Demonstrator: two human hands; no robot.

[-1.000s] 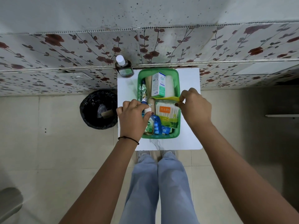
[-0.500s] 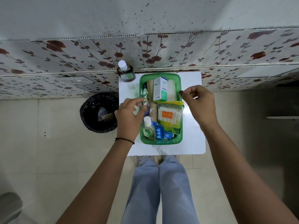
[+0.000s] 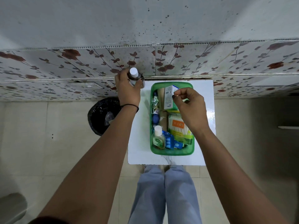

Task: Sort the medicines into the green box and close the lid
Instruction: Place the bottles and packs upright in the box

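Against the wall, the white counter (image 3: 208, 143) carries the green box (image 3: 171, 153), nearly full. At its eleven o'clock the left hand (image 3: 127, 91) wraps the dark bottle (image 3: 135, 77); lift it upright, then lay it lengthwise. The right hand (image 3: 189, 105), loosely curled and empty, hovers over the white carton (image 3: 168, 97).

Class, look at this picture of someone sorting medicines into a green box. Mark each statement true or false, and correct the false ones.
1. The left hand has its grip on the dark bottle. True.
2. The green box has its lid on. False: it is open, contents showing.
3. The cotton buds lie inside the box. True.
4. The bin is right of the table. False: it is left.
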